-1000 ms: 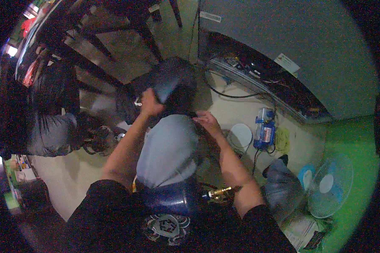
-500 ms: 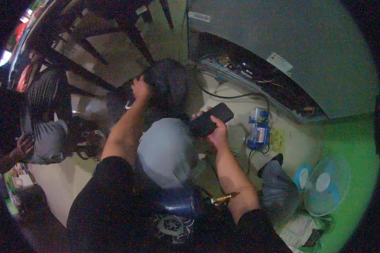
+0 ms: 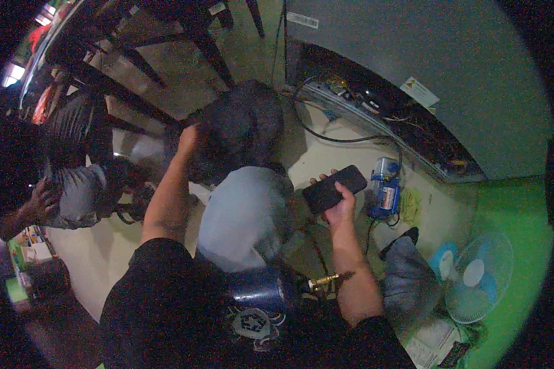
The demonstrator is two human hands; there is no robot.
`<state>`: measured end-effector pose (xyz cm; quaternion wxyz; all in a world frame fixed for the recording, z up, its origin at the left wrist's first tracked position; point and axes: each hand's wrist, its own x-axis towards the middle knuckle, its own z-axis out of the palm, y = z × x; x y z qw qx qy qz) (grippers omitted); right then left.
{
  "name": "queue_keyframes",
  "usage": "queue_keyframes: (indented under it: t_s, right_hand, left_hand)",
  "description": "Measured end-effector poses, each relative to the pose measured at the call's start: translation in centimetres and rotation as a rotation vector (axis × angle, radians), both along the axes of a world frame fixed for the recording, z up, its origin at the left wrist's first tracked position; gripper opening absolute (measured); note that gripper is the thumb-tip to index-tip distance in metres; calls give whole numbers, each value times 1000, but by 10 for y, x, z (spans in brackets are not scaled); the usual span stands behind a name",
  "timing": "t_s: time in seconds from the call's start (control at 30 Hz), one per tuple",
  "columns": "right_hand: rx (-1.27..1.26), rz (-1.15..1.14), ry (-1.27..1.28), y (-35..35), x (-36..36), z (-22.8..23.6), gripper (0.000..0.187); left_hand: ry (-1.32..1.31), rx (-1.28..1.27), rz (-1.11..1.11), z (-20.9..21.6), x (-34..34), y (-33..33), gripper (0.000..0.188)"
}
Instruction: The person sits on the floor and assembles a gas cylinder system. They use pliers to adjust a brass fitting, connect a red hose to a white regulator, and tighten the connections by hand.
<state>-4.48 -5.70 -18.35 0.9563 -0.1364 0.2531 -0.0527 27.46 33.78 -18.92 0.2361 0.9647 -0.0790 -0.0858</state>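
My right hand (image 3: pixel 337 206) is closed round a black smartphone-like slab (image 3: pixel 335 189), held above the floor right of my knee. My left hand (image 3: pixel 189 139) reaches forward to the edge of a dark, soft-looking bag (image 3: pixel 243 126). Its fingers are hidden in the dark there, so I cannot tell whether they grip the bag. Close to my body stands a dark blue cylinder (image 3: pixel 258 289), with a brass valve fitting (image 3: pixel 324 281) near my right forearm.
A large grey appliance (image 3: pixel 425 55) has its dark lower compartment (image 3: pixel 375 101) exposed, a black cable (image 3: pixel 345 140) beside it. Right stand a blue pump-like machine (image 3: pixel 385 197) and a fan (image 3: pixel 474 273). Dark furniture legs (image 3: pixel 212 58) rise ahead. Another person's hand (image 3: pixel 43 200) shows left.
My left hand has shifted slightly left and down, its once-visible fingers now hidden at the bag. The black slab and my right hand have moved right and a little down. The view has shifted slightly.
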Motion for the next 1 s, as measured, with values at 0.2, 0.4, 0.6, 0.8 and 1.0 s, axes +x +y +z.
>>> queue_keyframes:
  t_s: [0.2,0.4,0.6,0.8,1.0]
  right_hand:
    - [-128,338,-106,-33,20,67,57]
    - [-288,1049,-405,-51,-11,180,70]
    - [-502,1136,-471,-27,-60,220,71]
    - [-559,1085,-498,-38,-73,199,68]
    - [-399,1152,-544,-76,-75,195,73]
  left_hand:
    - [-17,411,-204,-22,-45,39,23]
    - [-147,98,172,3,-73,22,20]
    - [38,625,106,10,-68,10,30]
    - [160,468,-220,1,-68,-45,33]
    - [272,118,167,-40,-38,-138,35]
